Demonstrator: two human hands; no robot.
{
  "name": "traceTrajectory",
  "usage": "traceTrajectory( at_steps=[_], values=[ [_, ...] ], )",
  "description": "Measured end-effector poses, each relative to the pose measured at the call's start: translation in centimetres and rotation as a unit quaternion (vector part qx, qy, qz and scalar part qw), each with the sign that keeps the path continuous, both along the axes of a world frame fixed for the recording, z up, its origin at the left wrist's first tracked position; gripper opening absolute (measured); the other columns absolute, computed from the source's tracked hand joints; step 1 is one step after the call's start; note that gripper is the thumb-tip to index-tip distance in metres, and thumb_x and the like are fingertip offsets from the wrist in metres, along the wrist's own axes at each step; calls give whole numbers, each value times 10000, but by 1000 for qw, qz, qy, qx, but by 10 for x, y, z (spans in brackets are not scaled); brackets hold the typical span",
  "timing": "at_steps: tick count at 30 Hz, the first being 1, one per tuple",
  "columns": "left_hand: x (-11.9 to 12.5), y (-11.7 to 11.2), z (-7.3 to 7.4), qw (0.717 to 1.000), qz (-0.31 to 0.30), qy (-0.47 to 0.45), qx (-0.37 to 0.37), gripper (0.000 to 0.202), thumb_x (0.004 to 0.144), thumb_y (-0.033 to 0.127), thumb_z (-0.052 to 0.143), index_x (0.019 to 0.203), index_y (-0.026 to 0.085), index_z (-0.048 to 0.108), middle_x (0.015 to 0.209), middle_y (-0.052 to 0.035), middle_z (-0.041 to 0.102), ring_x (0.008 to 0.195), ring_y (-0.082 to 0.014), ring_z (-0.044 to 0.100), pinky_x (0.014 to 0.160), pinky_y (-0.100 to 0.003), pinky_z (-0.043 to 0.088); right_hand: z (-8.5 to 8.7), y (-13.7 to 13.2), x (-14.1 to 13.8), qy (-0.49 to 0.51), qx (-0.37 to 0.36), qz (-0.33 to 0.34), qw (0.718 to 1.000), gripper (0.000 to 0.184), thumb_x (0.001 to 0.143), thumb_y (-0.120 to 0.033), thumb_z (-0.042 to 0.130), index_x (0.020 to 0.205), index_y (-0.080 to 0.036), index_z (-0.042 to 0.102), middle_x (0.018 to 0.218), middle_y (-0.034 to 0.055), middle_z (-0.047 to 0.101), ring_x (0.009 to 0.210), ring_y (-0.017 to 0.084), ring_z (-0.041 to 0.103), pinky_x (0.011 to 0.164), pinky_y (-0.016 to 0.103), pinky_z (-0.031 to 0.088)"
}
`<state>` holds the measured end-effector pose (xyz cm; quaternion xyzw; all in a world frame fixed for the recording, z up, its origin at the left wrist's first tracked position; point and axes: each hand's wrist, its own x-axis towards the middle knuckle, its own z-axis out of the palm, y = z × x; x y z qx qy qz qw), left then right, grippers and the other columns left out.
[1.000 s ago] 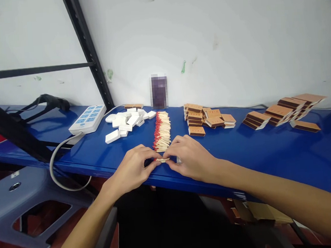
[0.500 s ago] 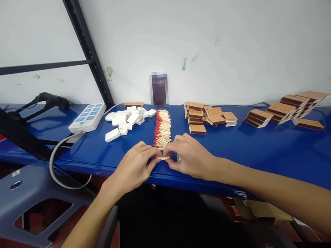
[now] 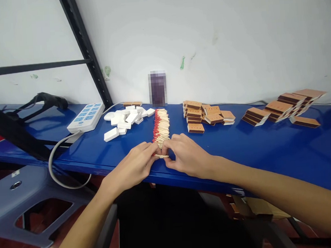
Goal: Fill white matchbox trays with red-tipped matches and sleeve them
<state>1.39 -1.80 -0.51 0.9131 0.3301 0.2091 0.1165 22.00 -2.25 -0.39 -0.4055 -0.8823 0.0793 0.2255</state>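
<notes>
Nearest us, our left hand [image 3: 133, 164] and right hand [image 3: 186, 156] met at the front edge of the blue surface [image 3: 269, 150], fingertips pinching a small bundle of matches [image 3: 161, 155] from either end, so the sticks lay level and squared between them. Just beyond lay the long row of matches [image 3: 161, 125], red heads all turned left, close enough to draw from. Farther back, the white inner trays [image 3: 127, 120] sat heaped on the left and the brown sleeves [image 3: 207, 116] stacked on the right. A power strip [image 3: 86, 117] lay apart at far left.
</notes>
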Motion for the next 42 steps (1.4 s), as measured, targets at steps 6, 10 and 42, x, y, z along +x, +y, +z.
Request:
traceTrajectory(
  at_steps=[6, 10, 42],
  values=[
    [12, 6, 14, 1000, -12, -7, 0, 127, 1003, 173, 427, 917, 201, 516, 920, -16, 605, 868, -179, 561, 767, -296, 414, 14, 2, 10, 13, 0, -29, 999, 110, 761, -105, 657, 769, -193, 592, 740, -7, 654, 716, 164, 528, 695, 290, 332],
    [31, 8, 22, 1000, -25, -10, 2, 108, 965, 131, 457, 951, 194, 543, 895, -13, 611, 817, -172, 566, 729, -290, 408, 31, -1, 30, 9, -49, -45, 998, 96, 748, -114, 664, 770, -194, 616, 690, -26, 608, 641, 133, 523, 611, 250, 340],
    [45, 11, 18, 990, -132, 21, -34, 324, 990, 125, 438, 1182, 219, 681, 1010, -56, 706, 936, -185, 632, 856, -327, 468, 38, -6, 64, -16, -196, -18, 980, 150, 843, -345, 655, 786, -220, 715, 749, 13, 737, 657, 173, 664, 563, 277, 476]
  ],
)
